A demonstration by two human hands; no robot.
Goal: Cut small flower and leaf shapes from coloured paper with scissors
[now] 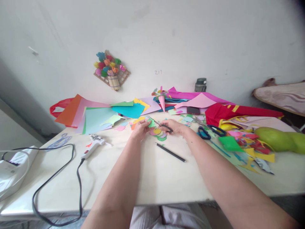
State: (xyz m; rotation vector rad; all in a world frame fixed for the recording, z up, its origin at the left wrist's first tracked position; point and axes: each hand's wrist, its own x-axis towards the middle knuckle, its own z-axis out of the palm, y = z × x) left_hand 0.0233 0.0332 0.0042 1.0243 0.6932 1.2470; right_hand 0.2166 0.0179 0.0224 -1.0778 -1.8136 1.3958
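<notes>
Near the middle of the table, my left hand (141, 128) pinches a small piece of green paper (151, 123). To its right, my right hand (173, 126) grips scissors with dark handles (166, 128), their blades pointing left towards the green paper. Small round paper cut-outs (157, 131) in yellow, pink and green lie just below and between the hands. A black pencil (170, 152) rests on the table nearer to me, touched by neither hand.
A white glue gun (93, 147) with a black cord and a power strip (20, 168) lie at left. Coloured sheets (97, 118) line the back. At right are blue-handled scissors (204, 133), paper scraps (252, 143), red fabric (219, 114) and a green object (274, 139).
</notes>
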